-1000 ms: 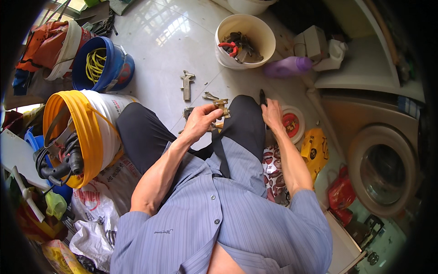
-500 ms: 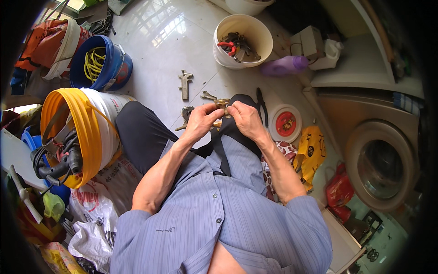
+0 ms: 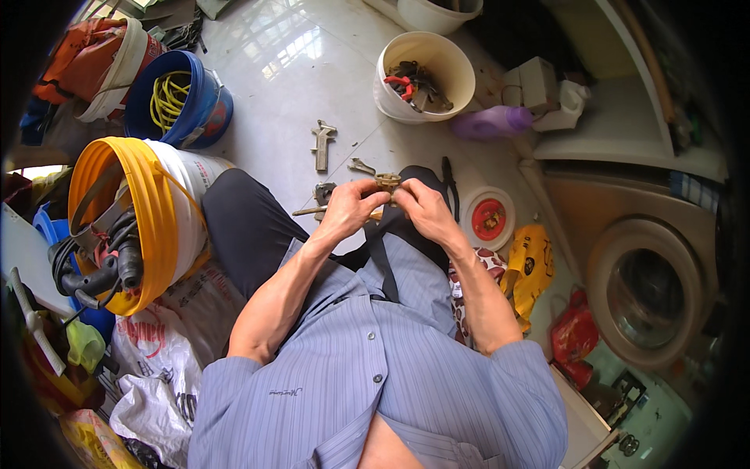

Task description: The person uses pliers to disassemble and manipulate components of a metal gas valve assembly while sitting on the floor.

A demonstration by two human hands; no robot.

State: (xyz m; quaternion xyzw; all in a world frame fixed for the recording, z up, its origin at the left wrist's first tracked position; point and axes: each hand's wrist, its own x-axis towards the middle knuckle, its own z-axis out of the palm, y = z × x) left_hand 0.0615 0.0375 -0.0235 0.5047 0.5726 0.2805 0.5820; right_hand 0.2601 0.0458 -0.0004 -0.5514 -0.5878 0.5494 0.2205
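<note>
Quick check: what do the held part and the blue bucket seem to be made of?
Held part: probably metal, perhaps brass, with a dull, worn finish, judging by its yellowish-brown colour. Blue bucket: likely plastic, smooth with slight sheen; its blue looks even and catches soft light.

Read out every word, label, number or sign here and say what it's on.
I won't copy wording, only place it.
Shirt: small dark script.
White plastic sack: large red lettering.
White bucket: printing, too small to read.
Yellow bag: dark markings, too small to read.
</note>
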